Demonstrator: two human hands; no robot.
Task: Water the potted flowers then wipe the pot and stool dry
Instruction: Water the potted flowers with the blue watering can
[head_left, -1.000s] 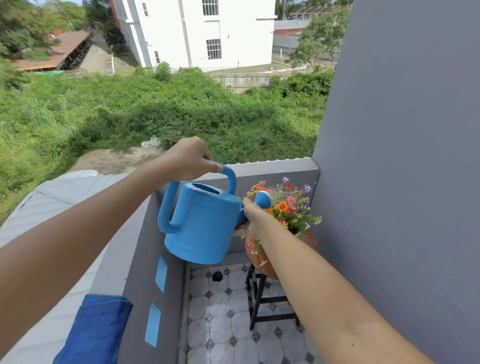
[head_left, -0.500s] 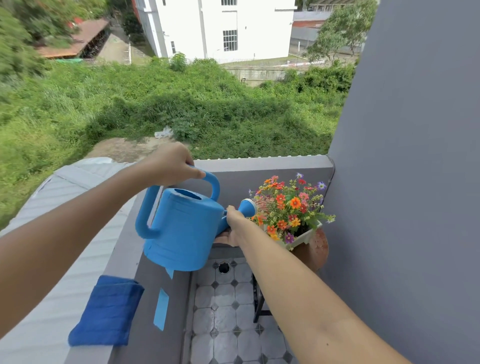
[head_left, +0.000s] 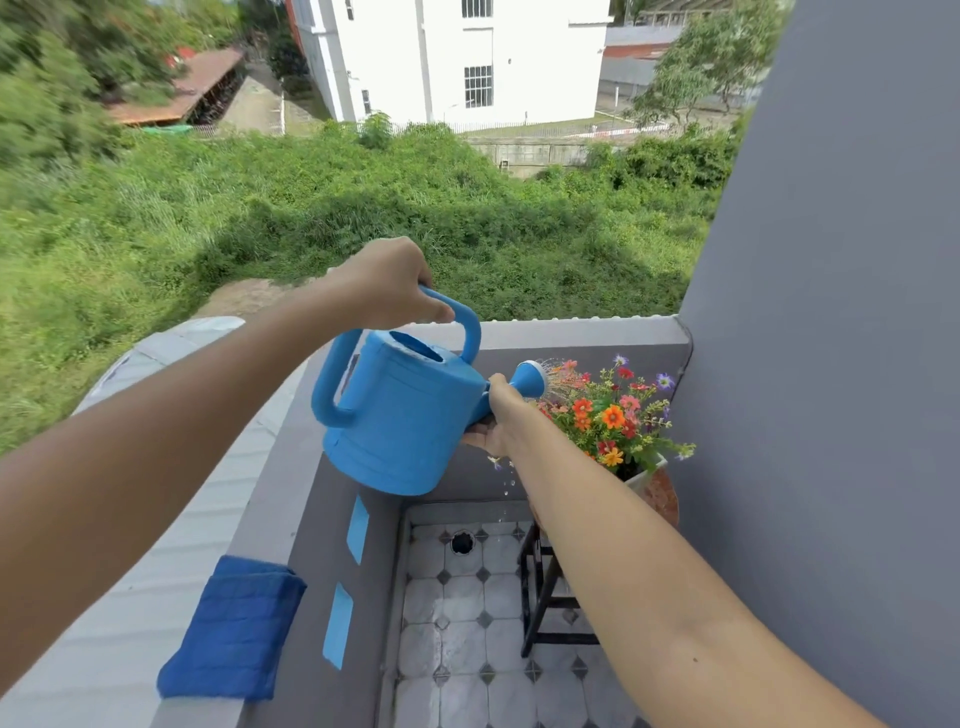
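I hold a blue watering can (head_left: 400, 415) tilted to the right. My left hand (head_left: 387, 283) grips its top handle. My right hand (head_left: 501, 415) is wrapped around the spout just behind the rose head (head_left: 532, 378), which sprays water onto the colourful flowers (head_left: 613, 415). They grow in a white pot (head_left: 644, 475) on a round reddish stool top (head_left: 662, 493) with black legs (head_left: 540, 597); my right arm hides much of the stool. Drops of water fall below my right hand. A folded blue cloth (head_left: 234, 629) lies on the balcony ledge at the lower left.
A grey parapet (head_left: 571, 332) closes the balcony ahead and on the left, with a grey wall (head_left: 831, 312) close on the right. The tiled floor (head_left: 467, 649) has a drain hole (head_left: 461, 542). Blue tape patches mark the parapet's inner face. Beyond is a drop to grass.
The can has tipped further toward the flowers and water now sprays from the rose. The view has shifted so that the can and the flowers sit higher and more to the right.
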